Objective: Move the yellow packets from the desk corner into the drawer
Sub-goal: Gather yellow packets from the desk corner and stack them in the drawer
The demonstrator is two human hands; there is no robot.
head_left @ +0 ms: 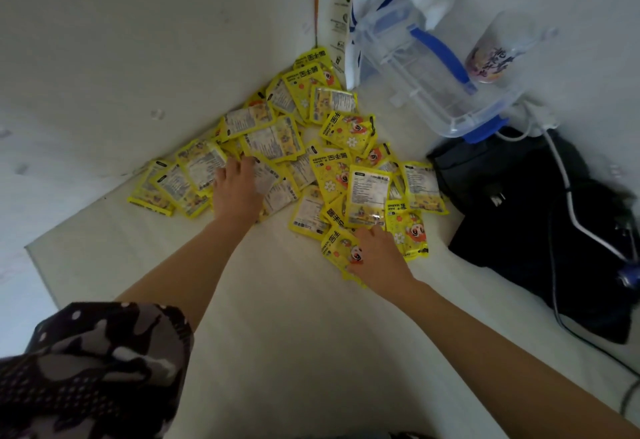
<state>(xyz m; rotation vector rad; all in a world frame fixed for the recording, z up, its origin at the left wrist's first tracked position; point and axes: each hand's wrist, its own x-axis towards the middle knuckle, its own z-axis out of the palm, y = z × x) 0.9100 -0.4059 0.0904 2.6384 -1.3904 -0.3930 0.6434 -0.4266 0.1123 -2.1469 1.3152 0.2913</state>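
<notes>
Several yellow packets (349, 130) lie heaped in the corner of the white desk (277, 334), against the two walls. My left hand (237, 189) rests palm down on the left part of the heap, fingers spread over the packets. My right hand (379, 258) lies on the near right edge of the heap, its fingertips touching a packet (367, 196) with a white label and its thumb on a packet with a red cartoon face. Whether either hand grips anything is hidden under the palms. No drawer is in view.
A clear plastic box with blue handles (446, 71) stands at the back right, with a white bag (367, 6) behind it and a printed cup (495, 47) beside it. A black bag (540, 224) with white and black cables lies at the right.
</notes>
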